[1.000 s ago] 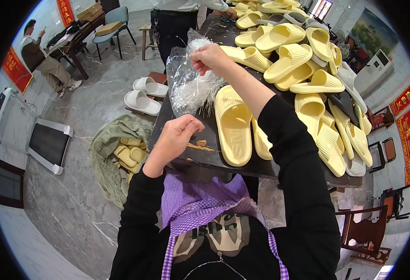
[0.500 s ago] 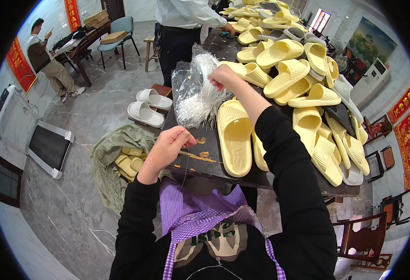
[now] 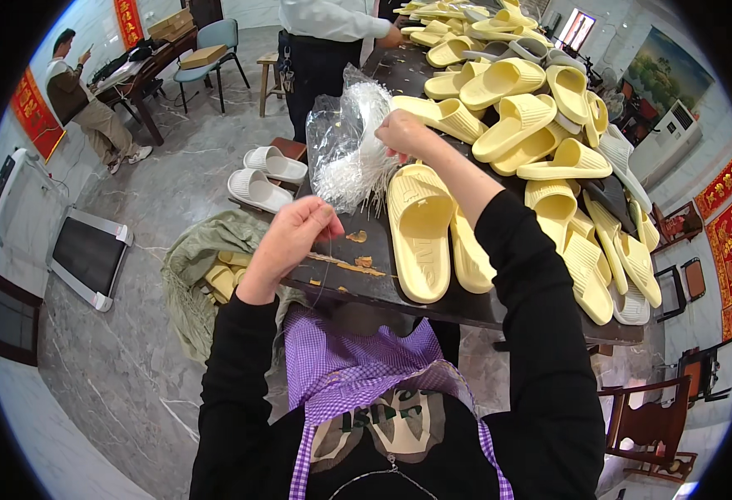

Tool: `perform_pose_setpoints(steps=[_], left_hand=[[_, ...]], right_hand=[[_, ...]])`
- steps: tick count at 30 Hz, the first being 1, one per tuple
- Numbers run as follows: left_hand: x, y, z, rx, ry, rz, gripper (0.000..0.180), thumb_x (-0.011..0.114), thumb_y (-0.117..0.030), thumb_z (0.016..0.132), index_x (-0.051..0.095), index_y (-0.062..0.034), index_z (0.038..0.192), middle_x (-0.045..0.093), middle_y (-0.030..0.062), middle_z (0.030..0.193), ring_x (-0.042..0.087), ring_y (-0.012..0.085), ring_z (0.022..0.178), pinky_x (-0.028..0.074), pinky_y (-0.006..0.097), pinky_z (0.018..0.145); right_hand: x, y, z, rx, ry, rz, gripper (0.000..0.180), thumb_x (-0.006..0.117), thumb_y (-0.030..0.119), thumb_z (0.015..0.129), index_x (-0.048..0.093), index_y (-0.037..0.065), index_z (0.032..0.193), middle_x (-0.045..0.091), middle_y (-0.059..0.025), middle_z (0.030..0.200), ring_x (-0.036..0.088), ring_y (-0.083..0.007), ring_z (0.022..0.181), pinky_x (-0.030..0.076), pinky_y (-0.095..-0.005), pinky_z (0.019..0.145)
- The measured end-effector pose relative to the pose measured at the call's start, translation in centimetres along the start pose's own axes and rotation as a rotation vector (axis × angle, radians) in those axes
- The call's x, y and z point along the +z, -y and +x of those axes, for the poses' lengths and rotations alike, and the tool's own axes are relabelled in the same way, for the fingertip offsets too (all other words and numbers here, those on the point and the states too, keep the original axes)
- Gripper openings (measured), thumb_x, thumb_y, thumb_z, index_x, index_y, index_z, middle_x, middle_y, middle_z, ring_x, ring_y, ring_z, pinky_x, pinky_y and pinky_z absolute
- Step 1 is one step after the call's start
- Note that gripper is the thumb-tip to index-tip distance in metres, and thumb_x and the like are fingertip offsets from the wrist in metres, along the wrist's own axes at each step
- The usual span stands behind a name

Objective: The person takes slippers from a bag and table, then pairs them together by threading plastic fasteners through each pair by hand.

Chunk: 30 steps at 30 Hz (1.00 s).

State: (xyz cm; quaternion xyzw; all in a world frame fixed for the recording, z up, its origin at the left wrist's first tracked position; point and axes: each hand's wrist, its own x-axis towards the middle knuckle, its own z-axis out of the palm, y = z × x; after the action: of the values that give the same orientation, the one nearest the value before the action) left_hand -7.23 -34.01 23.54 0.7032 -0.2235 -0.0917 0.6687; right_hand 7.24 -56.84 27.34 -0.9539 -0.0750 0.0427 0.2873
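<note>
My left hand [image 3: 299, 229] is over the table's near left corner, thumb and fingers pinched on a thin strand [image 3: 325, 268] that hangs down from them. My right hand [image 3: 406, 136] is closed at the right edge of a bundle of thin white plastic strands [image 3: 348, 171]; what its fingers grip is hidden. Around the bundle is a clear plastic bag [image 3: 326, 125]. Just below my right hand lies a pale yellow slipper [image 3: 421, 250], sole down, and a second yellow slipper [image 3: 471, 258] sits beside it, partly behind my right forearm.
Yellow and grey slippers [image 3: 512, 125] are heaped along the dark table [image 3: 366, 287]. Left of it are white slippers [image 3: 259, 190] on a low stand and a green sack [image 3: 187, 292] holding yellow slippers. A person [image 3: 333, 50] stands at the far side; another leans by a desk.
My left hand has risen slightly, carrying the thin strand. My right hand stays by the white bundle, hardly shifted. The far person's hand has drawn back slightly.
</note>
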Motion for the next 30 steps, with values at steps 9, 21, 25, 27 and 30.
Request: perform_pose_setpoints(steps=[9,21,25,27,30], left_hand=[[-4.2,-1.8,4.8,0.080,-0.325,-0.111,0.023,0.050,-0.019,0.091,0.059,-0.0009,0.080,0.059,0.0026,0.069,0.051,0.0094,0.060,0.042,0.022,0.057],[7.5,-4.6,1.1,-0.090,-0.044,-0.719,0.022,0.054,-0.018,0.090,0.060,0.0016,0.083,0.052,0.0009,0.060,0.045,0.0063,0.048,0.037,0.019,0.044],[10.1,-2.8,0.6,-0.285,-0.039,-0.760,0.022,0.053,-0.018,0.090,0.058,0.0018,0.083,0.051,0.0018,0.060,0.045,0.0072,0.047,0.035,0.019,0.043],[10.6,-2.1,0.6,-0.324,-0.005,-0.766,0.023,0.052,-0.018,0.091,0.058,0.0020,0.083,0.050,0.0022,0.060,0.045,0.0079,0.047,0.035,0.020,0.042],[11.0,-1.4,0.7,-0.296,-0.054,-0.606,0.022,0.053,-0.019,0.090,0.058,0.0009,0.082,0.052,0.0017,0.060,0.044,0.0066,0.046,0.035,0.019,0.041]], right_hand=[[-6.3,1.7,-7.3,-0.104,-0.027,0.172,0.025,0.055,0.018,0.081,0.063,-0.005,0.087,0.061,-0.0065,0.070,0.054,-0.0089,0.049,0.042,-0.0211,0.036],[0.6,2.3,-23.4,-0.690,-0.414,0.113,0.032,0.062,-0.005,0.072,0.062,0.004,0.103,0.056,-0.0079,0.085,0.056,-0.0162,0.069,0.046,-0.0242,0.058],[2.6,0.3,-24.9,-0.892,-0.488,0.022,0.031,0.062,-0.004,0.072,0.062,0.005,0.101,0.055,-0.0116,0.087,0.055,-0.0211,0.068,0.047,-0.0248,0.058],[2.7,-0.8,-25.7,-0.824,-0.527,0.229,0.023,0.061,-0.002,0.075,0.063,0.003,0.098,0.056,-0.0107,0.088,0.056,-0.0204,0.068,0.047,-0.0246,0.058],[2.3,-2.6,-26.2,-0.459,-0.432,0.855,0.015,0.057,0.001,0.080,0.061,0.000,0.095,0.057,-0.0086,0.085,0.055,-0.0169,0.066,0.046,-0.0235,0.055]])
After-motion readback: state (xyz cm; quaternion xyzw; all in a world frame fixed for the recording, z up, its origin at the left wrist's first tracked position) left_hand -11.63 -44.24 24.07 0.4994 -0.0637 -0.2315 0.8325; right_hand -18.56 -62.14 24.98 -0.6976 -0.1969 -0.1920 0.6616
